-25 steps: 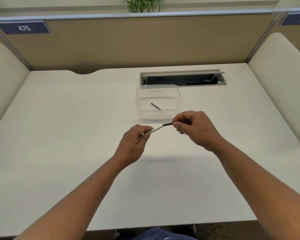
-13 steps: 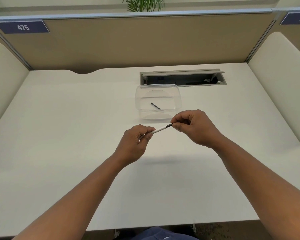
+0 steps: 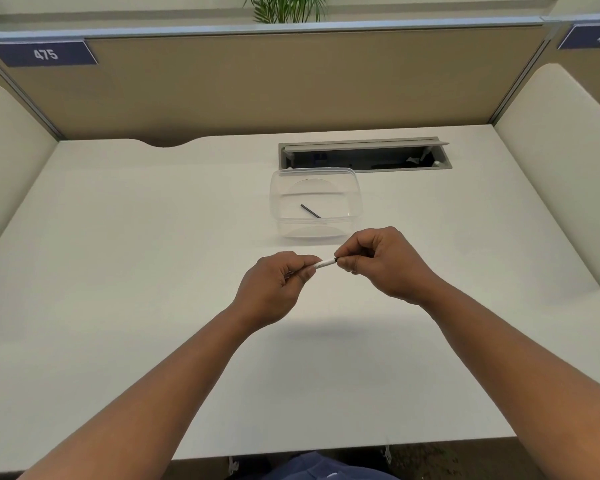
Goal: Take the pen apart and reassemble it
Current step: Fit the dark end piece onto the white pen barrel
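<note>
Looking down from head height, the view takes in a broad white desk (image 3: 118,271) enclosed by tan cubicle partitions. At the far left, a navy blue label reading 475 (image 3: 44,54) is fixed to the top of the back partition (image 3: 291,84). Two bare forearms reach forward from the bottom edge and meet above the middle of the desk. The left hand (image 3: 274,289) has its fingers curled, pinching one end of a slim white pen barrel (image 3: 323,264) between thumb and fingertips. The barrel slants slightly upward toward the right, held in the air above the desk surface, with only a short stretch visible between the two hands. A small black section at its right end disappears into the right hand (image 3: 381,265), whose fingers are also curled and gripping that end; how much of the pen lies inside either fist cannot be seen. Just beyond the hands sits a clear rectangular plastic container (image 3: 357,202), and a thin dark rod (image 3: 310,211) lies at an angle on its floor. Behind the container, a long grey cable tray (image 3: 361,145) is recessed into the desk with its lid raised. Green plant leaves (image 3: 286,8) show above the partition, and part of a second navy label (image 3: 593,37) appears at the far right.
</note>
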A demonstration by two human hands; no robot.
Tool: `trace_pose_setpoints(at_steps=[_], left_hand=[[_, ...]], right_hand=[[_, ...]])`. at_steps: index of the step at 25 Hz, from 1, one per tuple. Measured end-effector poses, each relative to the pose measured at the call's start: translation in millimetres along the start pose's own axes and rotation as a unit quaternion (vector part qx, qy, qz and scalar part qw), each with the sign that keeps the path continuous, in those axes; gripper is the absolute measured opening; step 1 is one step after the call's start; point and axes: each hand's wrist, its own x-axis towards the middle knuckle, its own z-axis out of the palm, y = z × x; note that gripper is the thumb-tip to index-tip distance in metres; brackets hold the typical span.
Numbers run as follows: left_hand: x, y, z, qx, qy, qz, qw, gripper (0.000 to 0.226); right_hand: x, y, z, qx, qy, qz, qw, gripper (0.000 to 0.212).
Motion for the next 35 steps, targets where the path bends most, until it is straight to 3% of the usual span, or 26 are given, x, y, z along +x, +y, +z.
trace_pose_setpoints(at_steps=[10,15,19,25,28,35], left_hand=[[-1,8,-5,0.008,-0.028,-0.01,1.0,0.02],[2,10,-9,0.017,-0.075,-0.054,0.996,0.02],[3,14,-11,0.003,-0.123,-0.075,0.99,0.029],[9,18,-10,-0.048,-0.078,-0.054,0.994,0.022],[9,19,-10,-0.032,-0.086,-0.067,0.994,0.016],[9,23,-8,-0.028,-0.109,-0.044,0.993,0.03]], right_hand=[[-1,4,3,0.023,-0.024,0.001,0.999,0.016],[-1,9,5,0.054,-0.029,0.008,0.998,0.013],[-2,10,6,0.129,-0.055,0.017,0.99,0.008],[-4,10,15,0.358,-0.042,0.09,0.929,0.009],[-3,9,15,0.348,-0.035,0.097,0.932,0.01],[-2,12,17,0.355,-0.044,0.117,0.926,0.008]])
